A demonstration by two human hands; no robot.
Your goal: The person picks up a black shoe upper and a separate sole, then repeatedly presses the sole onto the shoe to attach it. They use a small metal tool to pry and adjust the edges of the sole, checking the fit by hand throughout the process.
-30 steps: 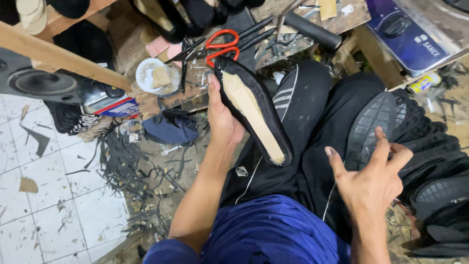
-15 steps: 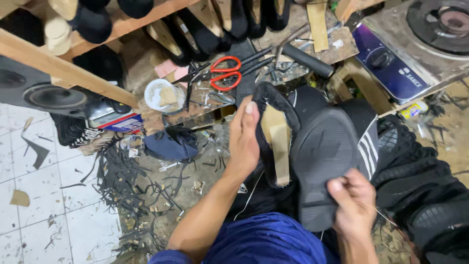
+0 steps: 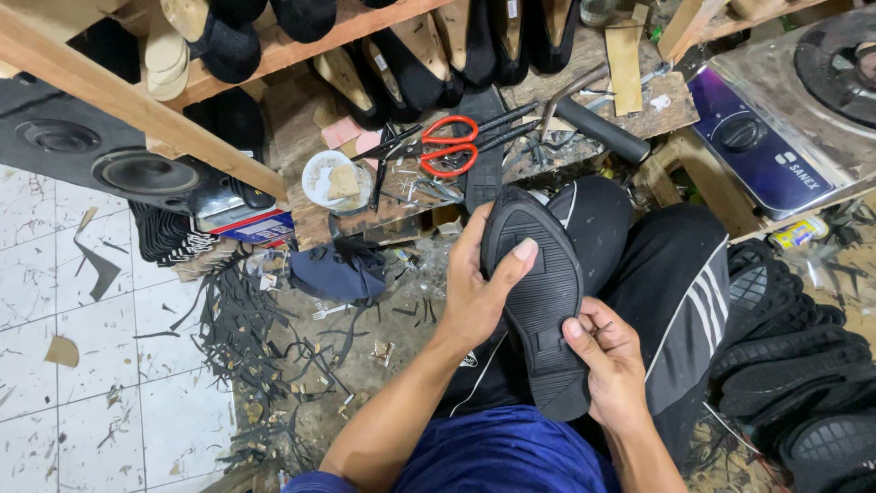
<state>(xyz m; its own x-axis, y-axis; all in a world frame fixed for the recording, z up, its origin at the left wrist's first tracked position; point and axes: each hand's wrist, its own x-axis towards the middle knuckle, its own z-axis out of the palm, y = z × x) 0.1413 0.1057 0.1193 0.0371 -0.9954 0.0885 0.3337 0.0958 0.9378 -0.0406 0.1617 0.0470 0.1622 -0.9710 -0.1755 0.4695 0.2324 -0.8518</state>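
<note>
- Centrally, just right of the middle of the frame, a black shoe sole point(image 3: 540, 301) is held tread side up over the person's lap, between both hands.
- Left hand point(image 3: 477, 290) is wrapped around the sole's left edge near the wider front end, thumb pressed on the tread and fingers curled behind; a closed, firm hold on the sole.
- Right hand point(image 3: 610, 365) pinches the narrower heel end at lower centre, thumb on top and fingers underneath; it also seems to carry a small thin metal piece, too small to identify.
- Handling, as a judgement: the sole looks like moulded rubber, light and somewhat bendy, with a matte ribbed tread that should not slip. Holding it by the 2 ends or along the rim keeps it from flexing.
- Shape is a long oval, broad at the front, tapering at the heel, with a raised rim around a grooved panel.
- Upper centre: red-handled scissors point(image 3: 447, 146) lie on a scarred wooden bench point(image 3: 593, 128), beside a small white tub point(image 3: 333, 181).
- Right edge: a heap of more black soles point(image 3: 794, 365), textured like the held one.
- Lower left: white floor tiles point(image 3: 91, 365) strewn with thin black rubber trimmings point(image 3: 246, 319).
</note>
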